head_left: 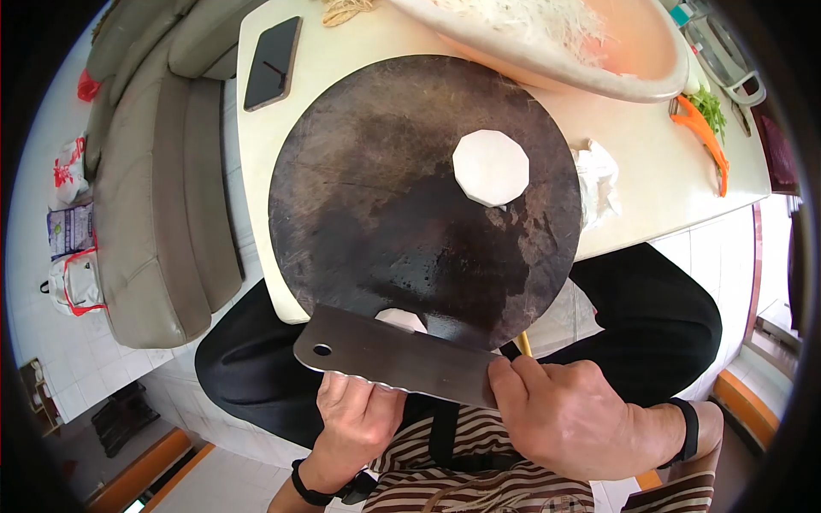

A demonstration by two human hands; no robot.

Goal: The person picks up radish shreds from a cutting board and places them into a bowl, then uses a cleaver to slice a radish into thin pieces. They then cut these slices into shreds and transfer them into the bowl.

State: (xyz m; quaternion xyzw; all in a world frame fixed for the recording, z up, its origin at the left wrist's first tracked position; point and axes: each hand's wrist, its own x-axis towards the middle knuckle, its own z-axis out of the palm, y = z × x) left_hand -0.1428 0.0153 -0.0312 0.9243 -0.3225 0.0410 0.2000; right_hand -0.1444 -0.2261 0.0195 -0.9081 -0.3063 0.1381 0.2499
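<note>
My right hand (569, 410) is closed round the handle end of a wide metal cleaver (402, 355). The blade stretches leftward over the near rim of a round, dark, wet chopping board (368, 188). Beyond the blade peeks the pale faceted end of a white radish piece (400, 320); the cleaver covers the rest. My left hand (361, 416) is on the near side of the blade, fingers curled, seemingly around that piece, though the blade hides the contact. A second white radish piece (491, 168), peeled to a many-sided outline, stands on the board's right half.
A large basin (633, 85) of white shreds is at the table's far side. Right of it are an orange peeler (705, 141) and green herbs (708, 109). A phone (273, 64) lies far left; crumpled white paper or plastic (598, 182) touches the board's right side. A sofa (158, 205) stands left.
</note>
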